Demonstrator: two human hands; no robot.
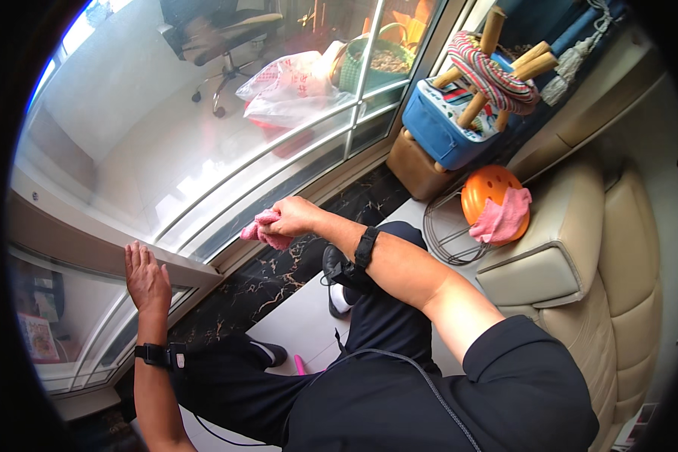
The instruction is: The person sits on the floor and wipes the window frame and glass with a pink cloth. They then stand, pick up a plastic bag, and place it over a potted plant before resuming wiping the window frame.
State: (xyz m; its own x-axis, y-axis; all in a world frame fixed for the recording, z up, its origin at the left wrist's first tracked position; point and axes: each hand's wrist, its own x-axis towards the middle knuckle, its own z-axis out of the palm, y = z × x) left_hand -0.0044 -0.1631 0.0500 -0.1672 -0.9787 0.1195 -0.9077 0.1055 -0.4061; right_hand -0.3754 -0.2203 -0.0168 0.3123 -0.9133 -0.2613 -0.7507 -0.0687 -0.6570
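My right hand [295, 217] grips a crumpled pink cloth [267, 230] close to the lower frame of a sliding glass door [164, 147]. The cloth hangs out past my fingertips, just above the door's bottom track [243, 248]; whether it touches the frame I cannot tell. My left hand [148, 278] lies flat against the door's pale upright frame [90, 237], fingers pointing up and holding nothing. Thin white bars cross the glass. Below the door runs a black marble sill [254, 282] with light veins.
An orange plastic stool [489, 186] carries a second pink cloth [503, 217]. Beside it are a wire rack [449, 237], a blue box [440, 130] bearing an upturned wooden-legged stool [477, 107], and a beige leather sofa [587, 282]. Through the glass show a plastic bag [294, 79] and an office chair [220, 39].
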